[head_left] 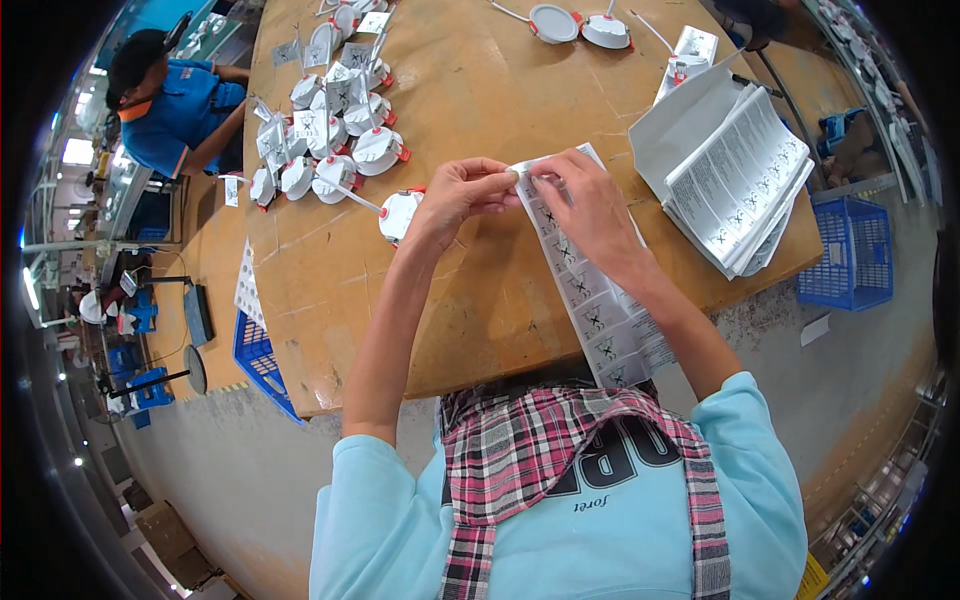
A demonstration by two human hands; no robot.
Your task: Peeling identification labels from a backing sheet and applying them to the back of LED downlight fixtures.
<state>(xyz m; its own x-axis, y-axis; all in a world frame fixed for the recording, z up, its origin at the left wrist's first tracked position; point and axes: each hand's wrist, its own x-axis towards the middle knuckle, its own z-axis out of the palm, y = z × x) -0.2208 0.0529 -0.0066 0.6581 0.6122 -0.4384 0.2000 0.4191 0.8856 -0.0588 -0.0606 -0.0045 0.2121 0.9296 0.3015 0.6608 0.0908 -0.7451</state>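
A long strip of silvery printed labels [583, 293] runs from my fingers down over the table's near edge. My left hand [462, 197] is closed, thumb and fingertips pinching the strip's far left corner. Right beside it, my right hand [592, 212] is closed too, its thumb and forefinger gripping the same far end. Whether a single label is lifted between the fingertips is too small to tell. Just left of my left hand lies a round white downlight [400, 214] with red clips and a white cable.
Many white downlights [330, 150], several tagged with labels, crowd the table's left side. To the right sits a stack of label sheets [735, 185] in a folded cover. Blue crates [848, 250] stand below the table. A person in a blue shirt [178, 110] works at the left.
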